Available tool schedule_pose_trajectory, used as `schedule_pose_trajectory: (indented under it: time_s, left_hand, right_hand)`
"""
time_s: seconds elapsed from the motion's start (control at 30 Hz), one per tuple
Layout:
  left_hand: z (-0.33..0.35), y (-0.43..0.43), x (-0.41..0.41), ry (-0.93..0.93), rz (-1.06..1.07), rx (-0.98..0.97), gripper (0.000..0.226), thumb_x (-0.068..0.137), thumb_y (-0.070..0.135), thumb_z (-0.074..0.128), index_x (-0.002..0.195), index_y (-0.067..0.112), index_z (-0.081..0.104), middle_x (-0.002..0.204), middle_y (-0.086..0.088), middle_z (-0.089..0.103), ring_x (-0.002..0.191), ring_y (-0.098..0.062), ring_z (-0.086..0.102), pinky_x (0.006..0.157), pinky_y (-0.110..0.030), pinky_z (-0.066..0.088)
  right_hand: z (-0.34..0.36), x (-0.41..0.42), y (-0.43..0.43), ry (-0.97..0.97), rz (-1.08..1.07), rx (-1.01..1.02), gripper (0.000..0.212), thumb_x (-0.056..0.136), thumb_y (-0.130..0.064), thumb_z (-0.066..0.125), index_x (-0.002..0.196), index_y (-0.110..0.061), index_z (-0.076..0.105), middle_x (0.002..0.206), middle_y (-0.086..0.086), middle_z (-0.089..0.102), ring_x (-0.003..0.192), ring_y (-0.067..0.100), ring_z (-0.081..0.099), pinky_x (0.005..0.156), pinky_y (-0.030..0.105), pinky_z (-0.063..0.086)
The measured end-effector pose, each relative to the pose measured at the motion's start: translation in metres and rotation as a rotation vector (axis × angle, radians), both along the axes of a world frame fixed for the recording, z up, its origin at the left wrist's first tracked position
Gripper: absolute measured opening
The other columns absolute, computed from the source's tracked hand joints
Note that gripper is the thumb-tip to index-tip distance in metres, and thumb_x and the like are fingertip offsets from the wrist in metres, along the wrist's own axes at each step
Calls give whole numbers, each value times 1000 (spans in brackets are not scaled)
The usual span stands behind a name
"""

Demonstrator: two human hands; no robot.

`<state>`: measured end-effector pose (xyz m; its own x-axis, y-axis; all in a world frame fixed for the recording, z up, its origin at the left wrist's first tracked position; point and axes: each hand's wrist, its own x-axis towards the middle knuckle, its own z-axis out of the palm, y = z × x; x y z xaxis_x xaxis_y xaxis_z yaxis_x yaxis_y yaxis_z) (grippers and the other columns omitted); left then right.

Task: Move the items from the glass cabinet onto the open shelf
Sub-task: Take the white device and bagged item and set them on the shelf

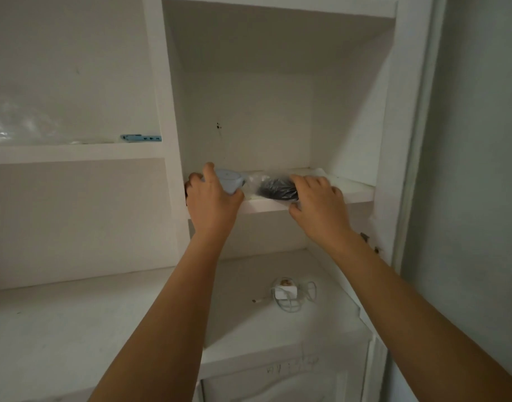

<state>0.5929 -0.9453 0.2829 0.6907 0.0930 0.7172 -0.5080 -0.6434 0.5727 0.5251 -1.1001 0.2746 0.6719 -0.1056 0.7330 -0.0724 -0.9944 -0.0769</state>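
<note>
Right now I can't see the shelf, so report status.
Left hand gripping pale blue container. Right hand on clear bag with dark contents. Both on shelf. Nothing in the way.

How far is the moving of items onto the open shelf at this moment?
In progress. The left hand holds a light blue container and the right hand a clear bag with dark contents, both at the open shelf, neither released. Nothing else shows on it. The glass cabinet is out of view, so what remains is unknown.
</note>
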Motion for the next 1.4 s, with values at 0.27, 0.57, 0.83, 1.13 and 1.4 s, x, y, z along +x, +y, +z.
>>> schedule_pose_trajectory:
  time_s: [0.27, 0.57, 0.83, 1.13, 1.4]
  left_hand:
    - [-7, 8, -16, -120, -182, -159, 65, 69, 18, 73, 125, 8, 42, 119, -18, 52, 108, -32, 49, 84, -38, 47]
    - [-39, 16, -51, -149, -112, -226, 63, 69, 22, 74, 123, 11, 43, 119, -14, 50, 107, -28, 49, 85, -45, 50]
    - [-67, 50, -87, -218, -4, -287, 68, 68, 19, 77, 125, 12, 40, 122, -12, 47, 110, -22, 45, 83, -29, 43]
    - [-103, 127, -106, -170, 220, -327, 72, 68, 23, 77, 127, 15, 36, 125, -11, 46, 112, -22, 44, 82, -25, 42]
    - [-127, 227, -134, -121, 377, -308, 70, 66, 20, 79, 124, 12, 42, 121, -13, 48, 111, -26, 46, 84, -30, 44]
  right_hand:
    - [-18, -1, -8, -212, 5, 34, 44, 73, -8, 67, 116, -12, 58, 114, 12, 62, 108, 36, 51, 94, 55, 40]
    - [-38, -14, -6, -398, 193, 159, 48, 70, 11, 63, 115, -3, 59, 118, 17, 61, 115, 36, 51, 92, 39, 45]
    - [-59, -30, 19, -568, 350, 218, 43, 76, 4, 57, 118, -3, 55, 117, 18, 61, 115, 22, 40, 104, 18, 24]
    - [-68, -39, 103, -581, 619, 208, 44, 75, 11, 61, 116, -4, 57, 116, 16, 62, 114, 27, 49, 108, 12, 25]
    - [-96, -43, 202, -459, 779, 228, 41, 78, 5, 57, 118, -4, 57, 118, 15, 61, 116, 24, 44, 110, 16, 24]
